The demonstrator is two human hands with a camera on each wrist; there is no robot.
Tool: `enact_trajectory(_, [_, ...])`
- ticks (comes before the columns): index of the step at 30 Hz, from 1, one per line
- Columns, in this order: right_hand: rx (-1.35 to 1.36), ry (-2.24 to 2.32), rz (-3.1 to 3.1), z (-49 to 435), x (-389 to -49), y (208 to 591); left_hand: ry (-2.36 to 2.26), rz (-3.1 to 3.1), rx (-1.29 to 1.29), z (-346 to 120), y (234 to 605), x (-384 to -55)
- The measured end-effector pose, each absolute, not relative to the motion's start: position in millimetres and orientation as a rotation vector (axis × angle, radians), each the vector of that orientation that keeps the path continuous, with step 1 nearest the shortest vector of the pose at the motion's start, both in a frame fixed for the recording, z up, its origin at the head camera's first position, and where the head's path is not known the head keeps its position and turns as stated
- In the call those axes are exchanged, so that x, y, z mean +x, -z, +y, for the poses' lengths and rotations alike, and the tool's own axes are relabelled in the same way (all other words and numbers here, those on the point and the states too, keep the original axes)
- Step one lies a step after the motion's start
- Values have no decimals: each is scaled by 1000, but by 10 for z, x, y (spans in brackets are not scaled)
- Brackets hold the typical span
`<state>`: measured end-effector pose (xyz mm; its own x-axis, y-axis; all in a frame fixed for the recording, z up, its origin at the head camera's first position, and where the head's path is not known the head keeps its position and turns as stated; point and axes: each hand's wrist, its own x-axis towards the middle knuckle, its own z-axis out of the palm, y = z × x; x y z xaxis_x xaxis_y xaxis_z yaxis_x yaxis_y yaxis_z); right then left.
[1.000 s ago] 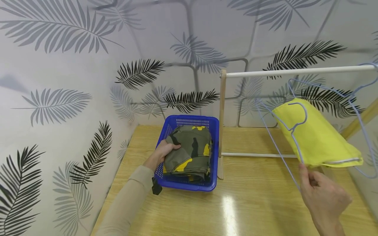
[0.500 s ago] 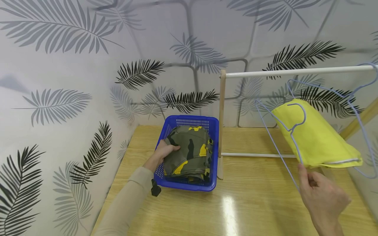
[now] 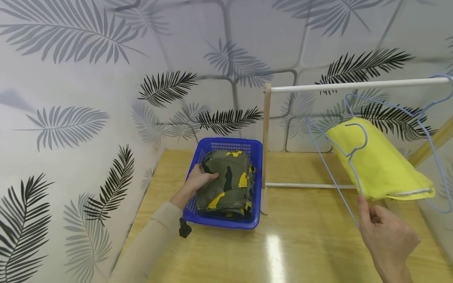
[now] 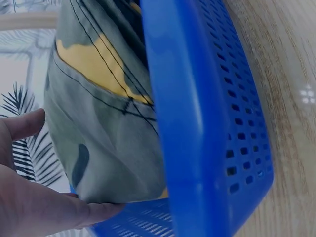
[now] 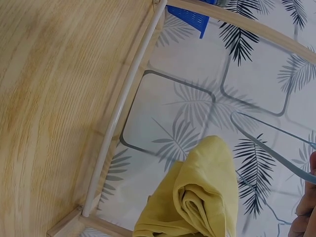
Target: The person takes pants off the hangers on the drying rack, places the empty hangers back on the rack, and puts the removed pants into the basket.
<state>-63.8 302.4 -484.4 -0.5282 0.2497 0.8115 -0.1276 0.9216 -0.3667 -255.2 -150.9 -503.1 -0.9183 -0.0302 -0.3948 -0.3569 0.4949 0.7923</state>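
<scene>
My left hand (image 3: 197,181) reaches into the blue plastic basket (image 3: 223,225) at the left side of a folded camouflage garment (image 3: 230,181), grey-green with black and yellow patches. In the left wrist view the thumb (image 4: 30,123) is raised straight beside the cloth, and the fingers touch its lower edge. My right hand (image 3: 387,230) pinches the lower end of a light blue wire hanger (image 3: 348,160), whose hook overlaps a folded yellow cloth (image 3: 380,161). That cloth hangs close behind, by a second blue hanger (image 3: 433,137) hooked on the white rail.
A small rack with wooden posts (image 3: 266,137) and a white top rail (image 3: 354,85) stands on the right of the wooden table (image 3: 301,243). Its lower white bar (image 3: 308,186) runs behind my right hand. Leaf-patterned walls close off the back and left.
The camouflage garment has shifted slightly left in the basket. My left hand has drawn back a little with its thumb raised. The right hand and hanger stay nearly still.
</scene>
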Motion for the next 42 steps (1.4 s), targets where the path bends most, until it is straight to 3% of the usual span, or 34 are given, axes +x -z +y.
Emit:
enact_trajectory(9, [-84, -470, -2082, 3015, -631, 4833, -1355, 2442, -305, -1459, 4904, -2455])
enact_trajectory(21, [-84, -480, -2078, 2999, -635, 4827, -1634, 2368, -165, -1347, 4632, -2383])
enact_trajectory(42, [-93, -469, -2044, 2939, -641, 4738, -1851, 2378, 194, -734, 4382, -2193])
